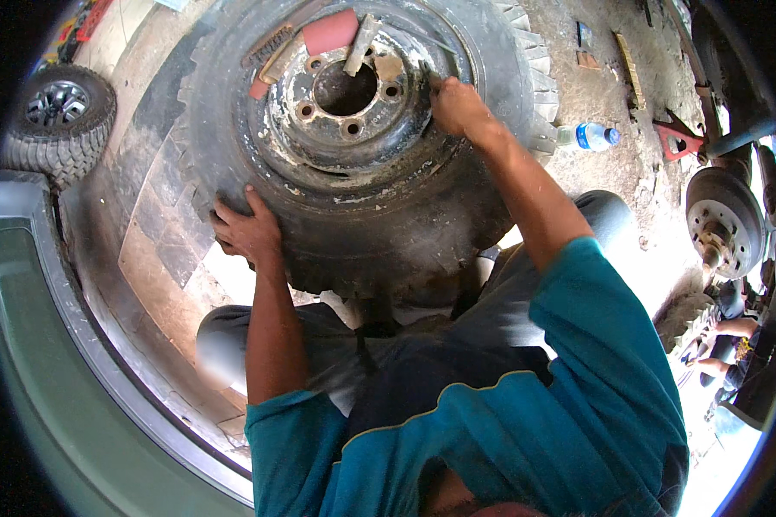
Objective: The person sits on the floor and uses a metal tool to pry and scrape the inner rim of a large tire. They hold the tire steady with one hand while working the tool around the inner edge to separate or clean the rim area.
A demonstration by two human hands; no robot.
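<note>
A big worn tyre [379,233] on a rusty, paint-flecked steel rim [319,142] lies in front of me, above my bent knees. My left hand [250,231] rests on the tyre's near left sidewall, fingers spread. My right hand [459,107] is closed at the rim's right inner edge; whatever it grips is hidden by the fingers. On the rim's far side lie a wire brush [270,46], a red sheet of sandpaper [329,33], a grey rolled piece [362,45] and a small tan scrap [389,68] beside the centre hole.
A plastic bottle [595,136] lies right of the tyre, with a wooden strip [629,69] farther off. A red stand [677,138] and a brake disc [722,220] are at the right; another person's arm [735,328] shows below. Leftward are another wheel [59,116] and a green panel [69,370].
</note>
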